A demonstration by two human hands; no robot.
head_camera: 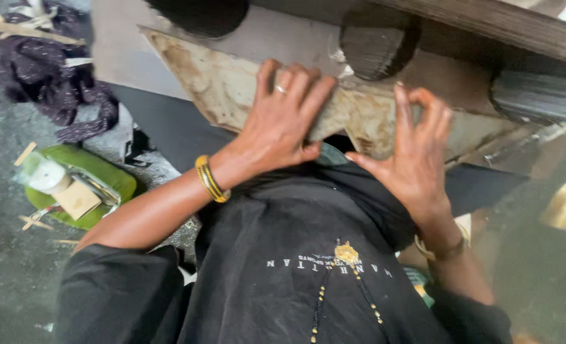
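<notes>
The stained, beige, triangular board (232, 89) sits right in the middle of the view, tilted, with its near edge up against the person's black shirt (308, 255). The left hand (280, 121) lies flat on the board with fingers spread, and the thumb curls under the board's lower edge, so it's clamped on it. There's a ring on one finger and yellow bangles (210, 179) on that wrist. The right hand (410, 156) is on the board's right end, fingers bent and splayed, fingertips touching the surface; can't really tell if it's gripping or just resting there. Just above the board are dark bundles of thin sticks (378, 44), ends facing the camera. Well off to the board's left, on the grey floor, there's a green tray (114, 178) holding a white roll (46, 175) and a small wooden block (77, 199). Further up from the tray lies a crumpled dark purple cloth (60, 83).
</notes>
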